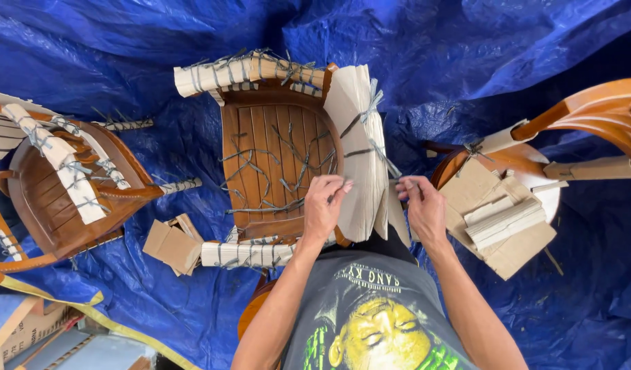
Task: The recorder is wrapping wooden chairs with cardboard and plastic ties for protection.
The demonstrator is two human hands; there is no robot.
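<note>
I see L hand (324,202) and R hand (420,205) pinching strap ends at the cardboard wrap (362,147) on the center chair (278,151) arm; other arms wrapped, approx. this tie left.

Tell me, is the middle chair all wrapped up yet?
Not quite. Two cardboard wraps are already tied on the middle chair. The left hand and right hand are tying cardboard sheets with string. More cardboard pieces wait unused.

Furniture workshop: cardboard-wrapped wooden chairs (281,151), tarp (466,55)
</note>
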